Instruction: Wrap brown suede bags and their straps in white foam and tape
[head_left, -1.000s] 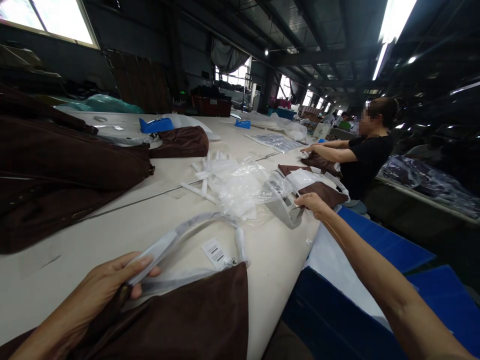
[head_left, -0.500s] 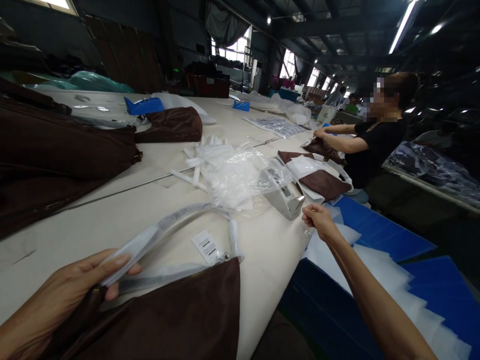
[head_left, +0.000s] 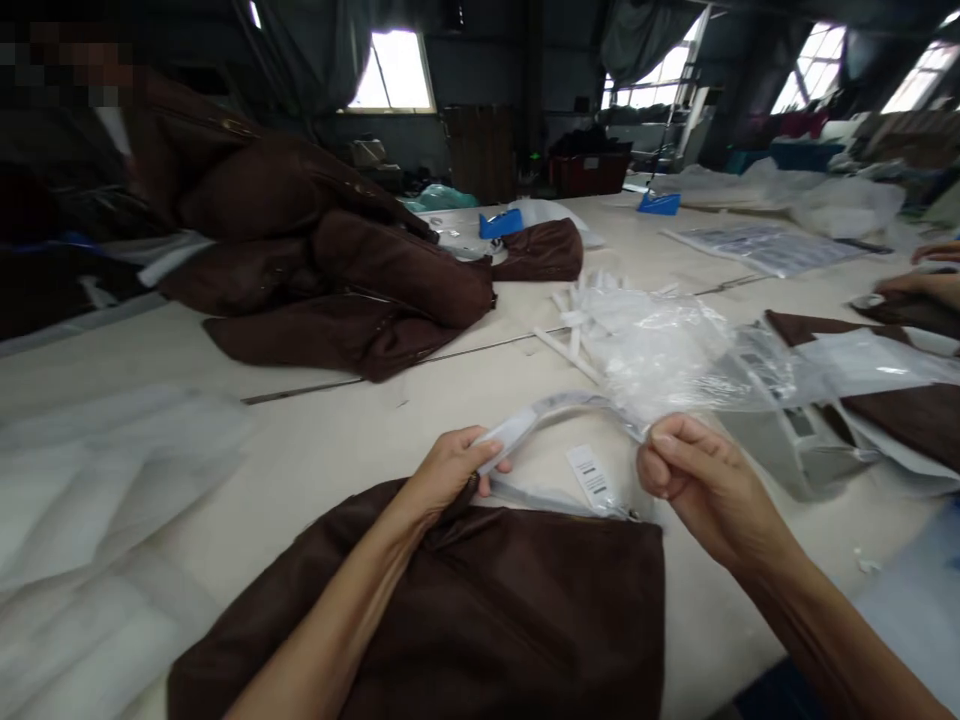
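The bag (head_left: pixel 555 610) lies at lower centre, body uncovered, its strap (head_left: pixel 525 427) already in pale wrap. The left hand (head_left: pixel 454 468) grips the strap; the right hand (head_left: pixel 697 480) pinches beside its right end, on what I cannot tell.

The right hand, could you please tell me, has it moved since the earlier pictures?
Yes: leftward, from the right side of the grey tape dispenser to its left; the right hand is now at the wrapped bag strap.
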